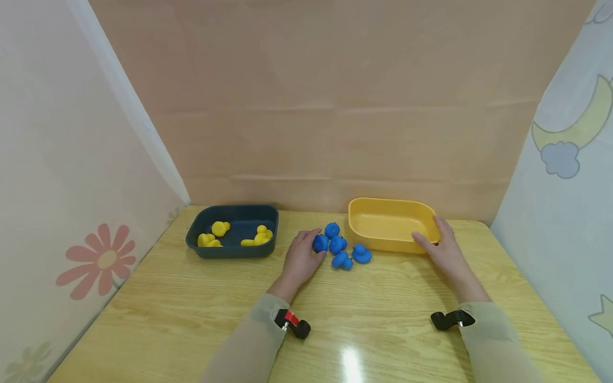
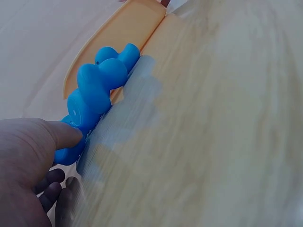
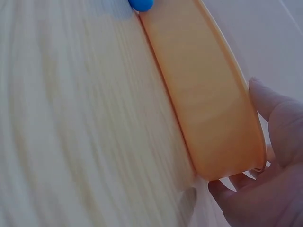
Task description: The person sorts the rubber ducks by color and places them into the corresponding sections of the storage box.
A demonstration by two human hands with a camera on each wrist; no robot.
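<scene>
Several blue toy ducks lie bunched on the wooden table between two trays. My left hand is at the left of the bunch and pinches the leftmost blue duck between thumb and fingers. In the left wrist view the thumb presses that duck, with the fingers curled below it. My right hand grips the right front corner of the empty yellow tray, thumb on the rim and fingers against the front wall; the right wrist view shows this hand on the tray.
A dark blue tray at the back left holds several yellow ducks. Fabric walls close in the table on the left, back and right. Bare tabletop stretches toward me.
</scene>
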